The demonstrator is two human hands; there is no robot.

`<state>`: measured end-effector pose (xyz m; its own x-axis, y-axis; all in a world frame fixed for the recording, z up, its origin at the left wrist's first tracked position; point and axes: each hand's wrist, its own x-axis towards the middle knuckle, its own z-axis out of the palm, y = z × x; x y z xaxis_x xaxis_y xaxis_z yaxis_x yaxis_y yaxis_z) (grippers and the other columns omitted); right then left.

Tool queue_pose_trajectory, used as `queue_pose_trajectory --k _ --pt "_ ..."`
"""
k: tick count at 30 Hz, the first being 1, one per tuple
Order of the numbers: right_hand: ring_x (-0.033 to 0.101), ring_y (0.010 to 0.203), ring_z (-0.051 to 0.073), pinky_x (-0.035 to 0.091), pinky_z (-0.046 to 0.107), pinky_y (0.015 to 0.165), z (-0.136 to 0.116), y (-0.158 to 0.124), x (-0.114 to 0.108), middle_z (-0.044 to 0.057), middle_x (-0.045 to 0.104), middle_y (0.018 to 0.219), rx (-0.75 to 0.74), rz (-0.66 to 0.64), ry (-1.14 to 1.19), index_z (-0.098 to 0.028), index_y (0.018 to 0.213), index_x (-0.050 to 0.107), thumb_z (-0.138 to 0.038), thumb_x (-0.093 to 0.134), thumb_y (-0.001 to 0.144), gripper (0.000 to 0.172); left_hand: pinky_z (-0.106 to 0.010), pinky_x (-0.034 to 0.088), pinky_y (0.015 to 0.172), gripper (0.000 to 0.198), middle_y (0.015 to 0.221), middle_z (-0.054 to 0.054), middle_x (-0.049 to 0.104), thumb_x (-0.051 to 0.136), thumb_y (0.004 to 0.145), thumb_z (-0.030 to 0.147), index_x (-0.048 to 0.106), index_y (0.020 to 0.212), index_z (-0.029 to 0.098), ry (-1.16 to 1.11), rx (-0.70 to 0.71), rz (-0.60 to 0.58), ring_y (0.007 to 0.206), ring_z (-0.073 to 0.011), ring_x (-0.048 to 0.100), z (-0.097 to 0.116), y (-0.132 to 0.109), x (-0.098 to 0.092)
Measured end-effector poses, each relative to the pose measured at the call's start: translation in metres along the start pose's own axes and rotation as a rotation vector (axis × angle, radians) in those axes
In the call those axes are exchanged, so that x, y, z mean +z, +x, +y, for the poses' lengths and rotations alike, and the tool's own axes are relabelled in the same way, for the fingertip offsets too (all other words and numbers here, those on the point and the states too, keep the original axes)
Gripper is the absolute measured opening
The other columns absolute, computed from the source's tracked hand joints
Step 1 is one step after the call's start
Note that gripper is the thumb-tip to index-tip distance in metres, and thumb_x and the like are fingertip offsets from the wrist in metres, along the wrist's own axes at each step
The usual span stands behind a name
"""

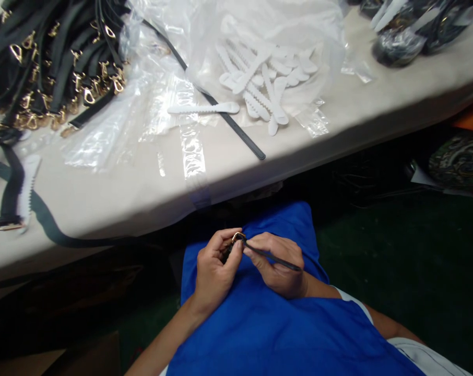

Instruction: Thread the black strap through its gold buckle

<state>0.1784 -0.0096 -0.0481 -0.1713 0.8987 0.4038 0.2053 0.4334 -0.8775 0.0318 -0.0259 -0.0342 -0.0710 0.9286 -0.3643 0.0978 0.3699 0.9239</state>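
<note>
Above the blue cloth on my lap (pixel 275 334), both hands meet at a gold-coloured buckle (pixel 237 236). My left hand (pixel 217 263) is closed on the buckle between thumb and fingers; dark material shows partly inside its grip. Pinched in my right hand (pixel 281 261) is a thin black strap (pixel 273 256), its near end at the buckle and its other end pointing right across the palm. Whether the strap passes through the buckle is too small to tell.
A cloth-covered table (pixel 150 198) runs across ahead of my hands. On it lie black straps with gold clasps (pixel 64 78), white serrated plastic strips (pixel 260 78), clear plastic bags (pixel 103 130), a loose black strap (pixel 236 128) and wrapped dark items (pixel 401 44).
</note>
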Motion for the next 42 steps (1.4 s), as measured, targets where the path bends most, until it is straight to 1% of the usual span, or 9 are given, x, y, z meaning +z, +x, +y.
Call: queue_pose_trajectory --k 7,11,15,18,22,26,32,36,42 --pt "0.068 0.075 0.018 0.056 0.028 0.068 -0.004 -0.001 -0.001 0.007 0.071 0.082 -0.050 -0.048 0.013 -0.019 0.102 0.064 -0.010 0.060 0.087 0.018 -0.023 0.052 0.075 0.023 0.098 -0.003 0.071 0.062 0.089 0.033 0.064 0.109 0.022 0.105 0.100 0.038 0.086 -0.0157 0.067 -0.003 -0.003 -0.004" --pt "0.067 0.072 0.018 0.054 0.029 0.066 -0.002 0.003 -0.004 0.007 0.069 0.079 -0.055 -0.132 0.060 -0.019 0.102 0.063 -0.012 0.056 0.089 0.016 -0.024 0.052 0.074 0.023 0.097 -0.004 0.071 0.061 0.089 0.034 0.063 0.109 0.022 0.082 0.063 0.017 0.084 -0.0166 0.067 -0.002 -0.004 -0.005" --pt "0.063 0.063 0.017 0.051 0.028 0.061 -0.002 0.009 -0.010 0.005 0.067 0.068 -0.022 -0.205 0.139 -0.018 0.092 0.065 -0.016 0.056 0.090 0.009 -0.025 0.052 0.069 0.024 0.092 -0.004 0.071 0.060 0.090 0.036 0.063 0.108 0.020 0.065 0.015 -0.048 0.080 -0.0172 0.067 -0.001 -0.006 -0.006" --pt "0.062 0.056 0.015 0.052 0.026 0.053 -0.001 0.005 -0.012 0.004 0.066 0.067 0.203 -0.186 0.366 -0.017 0.085 0.067 -0.021 0.057 0.092 0.013 -0.024 0.050 0.068 0.021 0.087 -0.003 0.070 0.058 0.091 0.032 0.062 0.108 0.020 0.140 0.069 -0.102 0.076 -0.0157 0.066 0.002 -0.006 -0.008" --pt "0.062 0.051 0.014 0.051 0.023 0.044 0.006 -0.006 -0.009 0.005 0.068 0.069 0.617 -0.018 0.675 -0.014 0.081 0.067 -0.031 0.058 0.094 0.023 -0.024 0.049 0.071 0.020 0.089 -0.002 0.070 0.058 0.091 0.027 0.062 0.109 0.020 0.243 0.167 -0.145 0.078 -0.0146 0.066 0.005 -0.003 -0.007" --pt "0.064 0.054 0.014 0.052 0.022 0.047 0.013 -0.012 -0.007 0.006 0.070 0.070 0.755 0.047 0.761 -0.013 0.080 0.069 -0.037 0.063 0.091 0.027 -0.024 0.049 0.075 0.019 0.091 -0.002 0.070 0.058 0.091 0.026 0.061 0.109 0.020 0.236 0.136 -0.182 0.082 -0.0149 0.066 0.006 0.001 -0.003" --pt "0.063 0.053 0.010 0.051 0.017 0.048 0.011 -0.005 -0.008 0.005 0.069 0.066 0.906 0.055 0.865 -0.011 0.077 0.068 -0.040 0.066 0.088 0.031 -0.024 0.050 0.078 0.017 0.092 -0.001 0.071 0.058 0.092 0.030 0.061 0.105 0.020 0.135 0.046 -0.219 0.084 -0.0147 0.067 0.003 0.003 0.000" --pt "0.063 0.053 0.010 0.052 0.016 0.048 0.015 -0.007 -0.005 0.004 0.069 0.067 0.873 0.026 0.884 -0.012 0.083 0.066 -0.038 0.064 0.090 0.027 -0.024 0.050 0.078 0.017 0.091 -0.001 0.071 0.059 0.091 0.029 0.060 0.105 0.019 0.122 0.011 -0.223 0.083 -0.0145 0.067 0.005 0.004 -0.001" --pt "0.063 0.055 0.012 0.052 0.020 0.049 0.017 -0.011 -0.006 0.003 0.066 0.069 0.649 -0.020 0.710 -0.014 0.088 0.063 -0.030 0.056 0.096 0.019 -0.024 0.050 0.076 0.016 0.087 -0.001 0.070 0.058 0.091 0.029 0.060 0.102 0.017 0.068 -0.019 -0.258 0.081 -0.0140 0.066 0.013 0.006 -0.002"
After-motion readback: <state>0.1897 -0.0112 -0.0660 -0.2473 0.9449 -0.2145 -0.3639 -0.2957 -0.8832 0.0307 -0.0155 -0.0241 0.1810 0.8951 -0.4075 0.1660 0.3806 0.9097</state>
